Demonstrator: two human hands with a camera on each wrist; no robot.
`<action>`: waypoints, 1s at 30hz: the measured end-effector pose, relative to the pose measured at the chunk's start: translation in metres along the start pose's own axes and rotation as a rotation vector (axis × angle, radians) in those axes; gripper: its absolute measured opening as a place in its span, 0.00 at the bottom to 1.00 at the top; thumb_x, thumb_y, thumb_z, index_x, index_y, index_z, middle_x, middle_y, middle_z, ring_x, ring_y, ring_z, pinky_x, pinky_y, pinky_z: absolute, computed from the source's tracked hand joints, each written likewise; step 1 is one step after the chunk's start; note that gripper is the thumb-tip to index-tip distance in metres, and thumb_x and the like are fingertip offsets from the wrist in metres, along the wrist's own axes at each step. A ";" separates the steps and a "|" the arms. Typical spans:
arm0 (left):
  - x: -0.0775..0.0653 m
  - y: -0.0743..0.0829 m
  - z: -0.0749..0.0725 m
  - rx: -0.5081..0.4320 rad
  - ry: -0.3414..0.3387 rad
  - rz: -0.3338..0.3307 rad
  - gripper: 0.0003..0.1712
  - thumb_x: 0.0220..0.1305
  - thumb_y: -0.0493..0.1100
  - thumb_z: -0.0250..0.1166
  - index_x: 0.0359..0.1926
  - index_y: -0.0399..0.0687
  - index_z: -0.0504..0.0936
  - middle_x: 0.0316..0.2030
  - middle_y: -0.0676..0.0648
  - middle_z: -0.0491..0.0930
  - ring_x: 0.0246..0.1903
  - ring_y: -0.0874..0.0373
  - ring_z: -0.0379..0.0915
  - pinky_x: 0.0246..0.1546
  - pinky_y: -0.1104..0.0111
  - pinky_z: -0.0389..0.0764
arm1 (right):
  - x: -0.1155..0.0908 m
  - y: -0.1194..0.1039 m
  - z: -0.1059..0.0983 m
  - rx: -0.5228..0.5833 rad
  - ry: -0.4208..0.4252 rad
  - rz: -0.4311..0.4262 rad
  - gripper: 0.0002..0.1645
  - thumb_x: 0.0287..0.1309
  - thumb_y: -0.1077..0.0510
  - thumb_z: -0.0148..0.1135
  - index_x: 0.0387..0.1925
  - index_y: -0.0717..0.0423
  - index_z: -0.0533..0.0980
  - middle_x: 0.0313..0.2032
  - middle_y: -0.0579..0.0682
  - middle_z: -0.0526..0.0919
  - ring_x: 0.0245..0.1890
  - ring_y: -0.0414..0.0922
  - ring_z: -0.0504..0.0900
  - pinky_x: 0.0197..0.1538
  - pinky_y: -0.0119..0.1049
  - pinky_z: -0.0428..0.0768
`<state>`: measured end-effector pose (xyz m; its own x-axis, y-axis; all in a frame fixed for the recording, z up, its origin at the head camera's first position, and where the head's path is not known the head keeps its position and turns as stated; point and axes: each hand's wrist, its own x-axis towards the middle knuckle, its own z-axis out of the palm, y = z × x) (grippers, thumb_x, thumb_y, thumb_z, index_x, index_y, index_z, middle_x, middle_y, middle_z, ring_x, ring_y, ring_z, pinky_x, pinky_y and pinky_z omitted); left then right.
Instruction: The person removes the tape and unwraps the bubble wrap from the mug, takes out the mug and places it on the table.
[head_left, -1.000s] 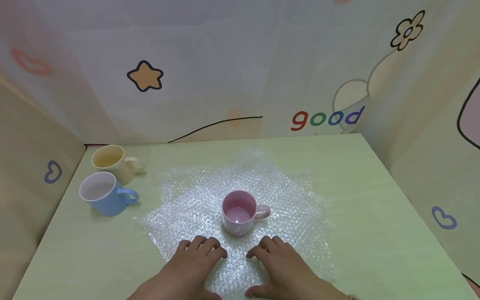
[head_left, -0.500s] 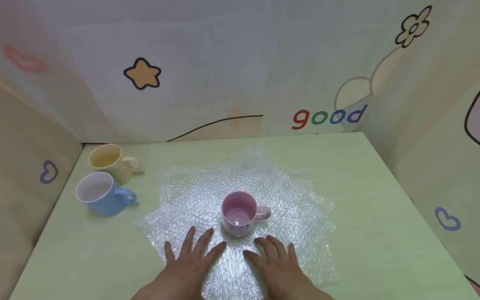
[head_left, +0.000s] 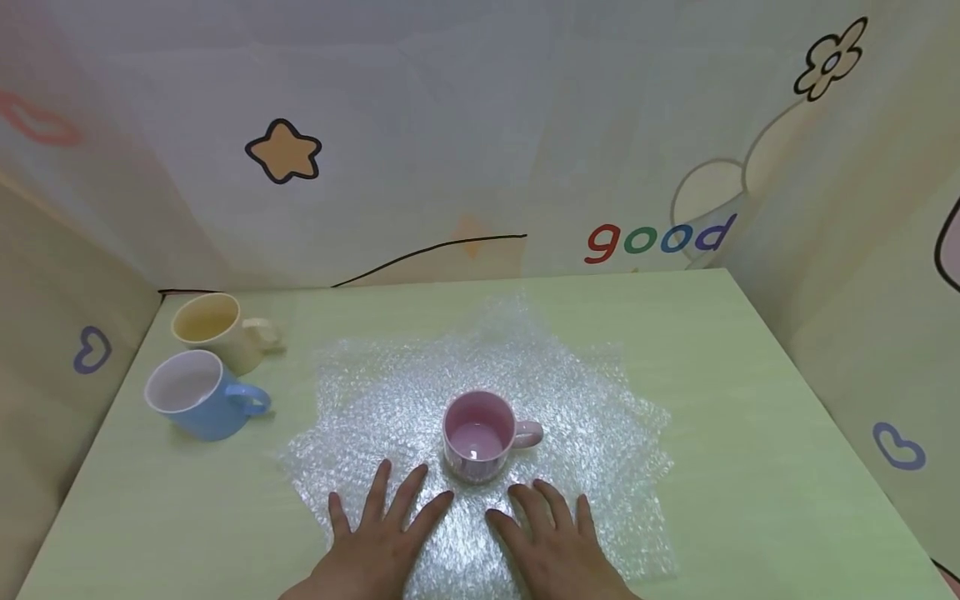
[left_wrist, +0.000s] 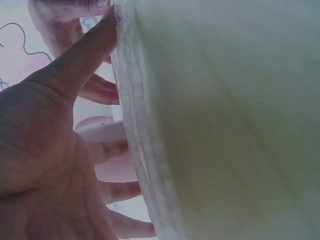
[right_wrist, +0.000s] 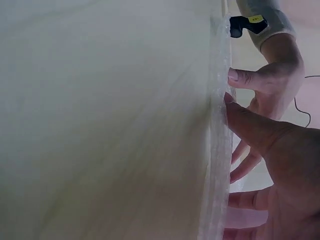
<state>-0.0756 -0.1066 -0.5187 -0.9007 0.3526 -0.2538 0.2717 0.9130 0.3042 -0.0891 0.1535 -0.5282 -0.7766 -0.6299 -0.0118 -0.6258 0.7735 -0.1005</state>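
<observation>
A pink mug [head_left: 480, 450] stands upright on layered clear bubble wrap [head_left: 390, 408], its handle pointing right. My left hand [head_left: 375, 542] lies at the wrap's near left with fingers spread, the tips touching the sheet just short of the mug. On the near right, my right hand [head_left: 558, 542] rests its fingertips on the wrap, fingers spread and slightly bent. Both wrist views show the fingertips against the stacked edge of the bubble wrap [left_wrist: 142, 125], with the palms raised off it. Neither hand grips anything.
A blue mug [head_left: 210, 408] and a cream-yellow mug [head_left: 240, 346] stand at the back left of the pale green table [head_left: 765, 467], handles toward the right. Printed fabric [head_left: 420, 150] hangs behind the table and along both sides.
Both hands have gone from curled fingers to spread, flatter fingers on the wrap. The pink mug stays in place; the head view has shifted slightly.
</observation>
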 end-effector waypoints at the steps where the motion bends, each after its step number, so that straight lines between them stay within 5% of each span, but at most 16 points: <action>1: -0.001 0.000 0.000 0.001 -0.001 0.002 0.71 0.32 0.84 0.73 0.78 0.66 0.61 0.81 0.42 0.52 0.77 0.23 0.42 0.50 0.11 0.47 | 0.000 0.001 -0.001 0.006 -0.007 -0.001 0.60 0.43 0.05 0.44 0.68 0.36 0.68 0.69 0.53 0.71 0.68 0.61 0.71 0.55 0.77 0.74; 4: -0.001 -0.002 -0.001 0.003 0.000 -0.002 0.72 0.31 0.83 0.75 0.78 0.65 0.61 0.81 0.42 0.53 0.78 0.24 0.43 0.51 0.11 0.48 | 0.001 0.006 -0.006 0.072 -0.041 -0.009 0.59 0.42 0.08 0.55 0.69 0.36 0.69 0.69 0.52 0.71 0.69 0.60 0.71 0.57 0.75 0.75; 9: -0.001 -0.003 -0.013 -0.061 -0.022 -0.016 0.75 0.28 0.78 0.80 0.78 0.64 0.59 0.80 0.42 0.55 0.78 0.27 0.45 0.56 0.14 0.49 | 0.005 0.024 -0.032 0.341 -0.075 0.011 0.48 0.47 0.26 0.75 0.66 0.41 0.73 0.64 0.45 0.76 0.65 0.50 0.75 0.61 0.60 0.79; 12: -0.001 -0.001 -0.027 -0.144 -0.002 -0.002 0.74 0.30 0.76 0.82 0.79 0.61 0.58 0.78 0.41 0.57 0.77 0.28 0.49 0.59 0.16 0.51 | 0.008 0.040 -0.051 0.491 -0.076 0.079 0.43 0.52 0.31 0.75 0.65 0.42 0.73 0.60 0.41 0.78 0.59 0.46 0.80 0.57 0.49 0.83; 18: 0.006 0.000 -0.049 -0.315 0.106 0.015 0.74 0.38 0.74 0.81 0.81 0.54 0.54 0.77 0.42 0.60 0.76 0.38 0.58 0.68 0.29 0.61 | 0.018 0.068 -0.074 0.727 -0.094 0.283 0.41 0.55 0.36 0.75 0.66 0.44 0.71 0.60 0.46 0.80 0.56 0.47 0.82 0.54 0.45 0.83; 22: 0.019 -0.003 -0.054 -0.427 0.146 -0.020 0.74 0.41 0.72 0.81 0.83 0.55 0.50 0.78 0.43 0.59 0.75 0.41 0.62 0.70 0.42 0.69 | 0.028 0.080 -0.075 0.792 -0.060 0.276 0.40 0.59 0.40 0.74 0.68 0.45 0.70 0.58 0.51 0.80 0.55 0.49 0.83 0.50 0.38 0.84; 30: 0.057 0.004 -0.050 -0.568 0.212 -0.054 0.71 0.43 0.64 0.84 0.82 0.53 0.54 0.76 0.41 0.64 0.73 0.39 0.65 0.68 0.38 0.70 | 0.051 0.090 -0.065 0.829 -0.030 0.224 0.34 0.61 0.44 0.73 0.66 0.47 0.74 0.56 0.48 0.83 0.51 0.47 0.85 0.43 0.37 0.85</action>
<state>-0.1431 -0.0932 -0.4867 -0.9720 0.2066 -0.1120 0.0526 0.6557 0.7532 -0.1901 0.1958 -0.4737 -0.8660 -0.4792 -0.1430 -0.1942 0.5858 -0.7868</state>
